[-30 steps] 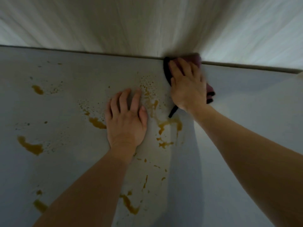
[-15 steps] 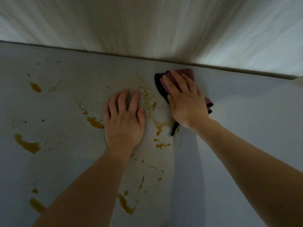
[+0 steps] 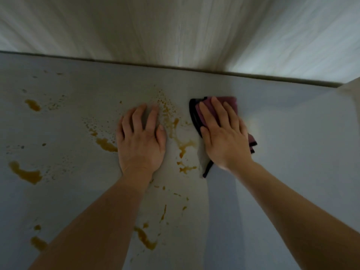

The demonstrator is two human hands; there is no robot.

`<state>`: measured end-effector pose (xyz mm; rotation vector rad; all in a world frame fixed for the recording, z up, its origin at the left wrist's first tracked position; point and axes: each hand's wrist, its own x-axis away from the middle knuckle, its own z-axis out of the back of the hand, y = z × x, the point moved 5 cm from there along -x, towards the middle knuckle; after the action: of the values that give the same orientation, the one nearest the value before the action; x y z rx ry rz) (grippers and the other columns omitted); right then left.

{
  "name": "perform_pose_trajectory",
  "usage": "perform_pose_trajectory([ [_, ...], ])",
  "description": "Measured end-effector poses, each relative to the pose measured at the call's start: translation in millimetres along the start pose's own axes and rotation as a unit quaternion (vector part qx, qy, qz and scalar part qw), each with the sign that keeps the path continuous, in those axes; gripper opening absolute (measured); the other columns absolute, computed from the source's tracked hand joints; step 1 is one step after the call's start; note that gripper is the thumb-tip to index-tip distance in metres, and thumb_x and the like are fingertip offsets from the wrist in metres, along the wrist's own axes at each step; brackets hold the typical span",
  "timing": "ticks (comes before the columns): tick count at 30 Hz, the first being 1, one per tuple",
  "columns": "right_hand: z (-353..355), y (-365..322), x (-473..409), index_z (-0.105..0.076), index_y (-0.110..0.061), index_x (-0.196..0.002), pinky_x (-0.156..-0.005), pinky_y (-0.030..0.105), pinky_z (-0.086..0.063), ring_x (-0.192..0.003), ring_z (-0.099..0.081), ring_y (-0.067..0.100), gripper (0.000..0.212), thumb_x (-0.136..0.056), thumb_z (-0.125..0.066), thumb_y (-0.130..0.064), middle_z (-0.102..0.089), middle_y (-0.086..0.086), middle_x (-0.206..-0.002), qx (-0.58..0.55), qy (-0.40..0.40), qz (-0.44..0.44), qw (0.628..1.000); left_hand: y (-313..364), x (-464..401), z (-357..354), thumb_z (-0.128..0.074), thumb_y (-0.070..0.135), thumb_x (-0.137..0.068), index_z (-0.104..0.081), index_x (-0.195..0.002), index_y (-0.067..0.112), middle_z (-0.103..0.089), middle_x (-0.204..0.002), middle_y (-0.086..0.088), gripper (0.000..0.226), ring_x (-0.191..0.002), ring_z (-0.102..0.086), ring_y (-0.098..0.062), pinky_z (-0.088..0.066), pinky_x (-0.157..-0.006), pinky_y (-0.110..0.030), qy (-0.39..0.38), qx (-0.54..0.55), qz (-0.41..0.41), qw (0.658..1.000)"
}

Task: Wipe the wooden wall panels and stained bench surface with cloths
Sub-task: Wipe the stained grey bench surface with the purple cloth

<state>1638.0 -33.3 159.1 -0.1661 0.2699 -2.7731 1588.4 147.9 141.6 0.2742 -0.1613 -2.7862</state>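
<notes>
Dim light is falling across the pale, wood-grained wall (image 3: 175, 30) rising in front of me, brightening toward my right. A dark seam (image 3: 116, 61) is running along its base, and soft shadows are pooling over the grey surface below me.

Most of the cloth (image 3: 229, 103) lies hidden under the right hand (image 3: 224, 141).

The single head view looks steeply down and forward from above the person's forearms, close to the pale bench surface (image 3: 292, 152), which fills the frame beyond and to both sides of the left hand (image 3: 141, 142) and right hand (image 3: 224, 139). Past the fingertips, the wooden wall panels (image 3: 175, 30) cross the top edge.
</notes>
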Motion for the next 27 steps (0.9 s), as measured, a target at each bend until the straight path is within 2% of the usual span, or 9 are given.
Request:
perform_pose_trajectory([
  [6,5,8,-59,-0.01,-0.04,-0.149,-0.115,0.041,-0.007,-0.146,0.001,0.017,0.052,-0.1,-0.027,-0.041,-0.002,-0.007,-0.159,-0.005,-0.023,-0.065,0.998,1,0,-2,-0.032,0.041,-0.093,-0.039,-0.141,0.026,-0.041,-0.141,-0.008,0.051,-0.128,-0.033,-0.032,-0.028,-0.106,-0.049,-0.006,0.006,-0.001,1.0],
  [10,4,2,-47,-0.011,-0.037,-0.15,-0.115,0.041,-0.006,-0.146,-0.002,0.018,0.052,-0.101,-0.028,-0.038,-0.004,-0.006,-0.16,-0.013,-0.014,-0.058,0.998,-1,0,-1,-0.03,0.041,-0.093,-0.037,-0.142,0.027,-0.039,-0.143,-0.008,0.052,-0.129,-0.031,-0.032,-0.027,-0.107,-0.05,-0.016,0.009,0.001,1.0],
  [13,-1,-8,2,-0.025,-0.031,-0.148,-0.112,0.043,-0.016,-0.144,-0.018,0.024,0.052,-0.098,-0.032,-0.038,-0.021,0.0,-0.157,0.003,0.038,-0.044,0.998,0,-1,0,-0.03,0.041,-0.093,-0.038,-0.142,0.026,-0.039,-0.143,-0.009,0.051,-0.129,-0.033,-0.033,-0.028,-0.107,-0.05,-0.022,0.004,0.0,1.0],
  [16,-13,-17,43,-0.029,-0.031,-0.147,-0.111,0.041,-0.013,-0.141,-0.019,0.022,0.051,-0.096,-0.032,-0.038,-0.027,-0.001,-0.155,0.006,0.029,-0.038,0.999,-1,0,0,-0.029,0.041,-0.094,-0.039,-0.141,0.024,-0.039,-0.144,-0.01,0.051,-0.13,-0.033,-0.034,-0.027,-0.107,-0.05,-0.022,0.005,0.003,1.0],
  [20,-7,-12,9,-0.023,-0.035,-0.148,-0.113,0.045,-0.014,-0.144,-0.013,0.021,0.052,-0.097,-0.031,-0.04,-0.019,-0.003,-0.157,-0.011,0.009,-0.045,0.999,0,-1,0,-0.031,0.041,-0.094,-0.04,-0.141,0.025,-0.04,-0.143,-0.009,0.051,-0.129,-0.033,-0.033,-0.029,-0.107,-0.05,-0.02,0.008,0.005,1.0],
  [23,-1,-2,-30,-0.011,-0.039,-0.15,-0.115,0.044,-0.007,-0.146,0.0,0.018,0.053,-0.099,-0.029,-0.04,-0.005,-0.006,-0.159,-0.027,-0.022,-0.076,0.996,0,0,-1,-0.031,0.041,-0.094,-0.039,-0.142,0.026,-0.039,-0.143,-0.008,0.051,-0.13,-0.032,-0.032,-0.028,-0.108,-0.049,-0.021,0.006,0.002,1.0],
  [27,1,-5,-37,-0.008,-0.037,-0.15,-0.116,0.043,-0.003,-0.146,0.003,0.017,0.053,-0.101,-0.027,-0.039,-0.001,-0.007,-0.159,-0.026,-0.026,-0.077,0.996,-1,0,-1,-0.03,0.041,-0.094,-0.038,-0.142,0.027,-0.04,-0.143,-0.008,0.051,-0.13,-0.032,-0.032,-0.026,-0.109,-0.048,-0.019,0.01,0.005,1.0],
])
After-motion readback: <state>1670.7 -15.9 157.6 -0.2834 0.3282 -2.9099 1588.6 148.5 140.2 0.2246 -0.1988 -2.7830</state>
